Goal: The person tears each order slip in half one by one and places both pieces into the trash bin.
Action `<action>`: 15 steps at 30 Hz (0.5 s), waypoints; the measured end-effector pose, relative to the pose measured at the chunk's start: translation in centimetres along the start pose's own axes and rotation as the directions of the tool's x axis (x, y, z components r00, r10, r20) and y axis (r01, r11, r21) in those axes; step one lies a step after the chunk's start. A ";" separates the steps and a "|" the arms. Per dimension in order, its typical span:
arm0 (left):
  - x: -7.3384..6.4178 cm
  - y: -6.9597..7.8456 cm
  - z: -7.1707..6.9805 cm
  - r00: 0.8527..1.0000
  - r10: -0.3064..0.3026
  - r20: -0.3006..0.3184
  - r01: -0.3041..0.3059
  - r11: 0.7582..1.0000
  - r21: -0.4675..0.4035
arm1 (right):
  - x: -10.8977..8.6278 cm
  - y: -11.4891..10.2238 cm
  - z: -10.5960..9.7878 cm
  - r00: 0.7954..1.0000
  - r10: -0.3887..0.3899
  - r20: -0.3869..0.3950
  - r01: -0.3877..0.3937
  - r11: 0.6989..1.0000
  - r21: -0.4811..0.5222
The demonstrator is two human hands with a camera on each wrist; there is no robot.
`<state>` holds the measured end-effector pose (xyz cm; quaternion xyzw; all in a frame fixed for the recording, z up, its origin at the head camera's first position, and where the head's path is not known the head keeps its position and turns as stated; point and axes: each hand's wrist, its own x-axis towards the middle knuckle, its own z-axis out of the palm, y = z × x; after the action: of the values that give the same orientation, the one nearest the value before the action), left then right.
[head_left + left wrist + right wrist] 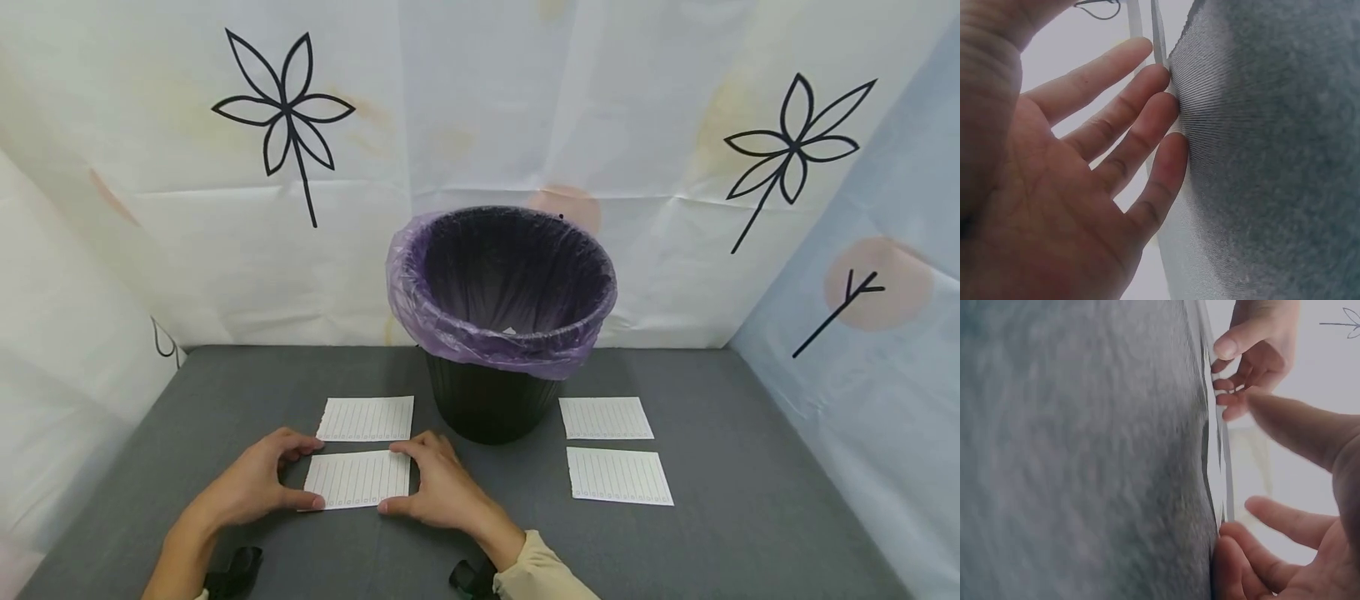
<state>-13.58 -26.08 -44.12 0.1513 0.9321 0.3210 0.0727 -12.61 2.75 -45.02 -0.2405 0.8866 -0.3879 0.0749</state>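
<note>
Here, sheet (357,480) (white, ruled) between left hand (251,483) and right hand (444,490).

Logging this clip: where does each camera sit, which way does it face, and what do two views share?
Head: worn on the head, facing forward and down at the table, cards and bin; left hand, right hand and a sleeve show.
Left wrist: worn there, looking along that hand's palm and fingers, table filling the right side.
Right wrist: worn there, looking low across the table past its own thumb and fingers toward the left hand.
Shared: head and right wrist both show both hands.
</note>
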 end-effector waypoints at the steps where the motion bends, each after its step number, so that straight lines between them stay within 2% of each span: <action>1: 0.0 0.0 0.0 1.000 0.012 0.001 -0.012 1.000 -0.002 | 0.0 0.0 0.1 1.000 -0.002 -0.001 0.002 1.000 -0.009; 8: 0.0 -0.1 0.4 0.997 0.071 -0.032 -0.070 0.997 0.034 | 0.0 0.0 0.5 1.000 0.007 -0.022 -0.008 1.000 -0.024; 15: -0.1 0.1 0.6 0.997 0.056 -0.047 -0.054 0.998 0.045 | 0.1 -0.2 0.6 0.999 0.021 -0.041 -0.024 0.998 -0.061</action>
<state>-13.37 -25.68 -44.58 0.1708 0.9358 0.3060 0.0381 -12.45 2.19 -45.28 -0.2247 0.9021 -0.3645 0.0539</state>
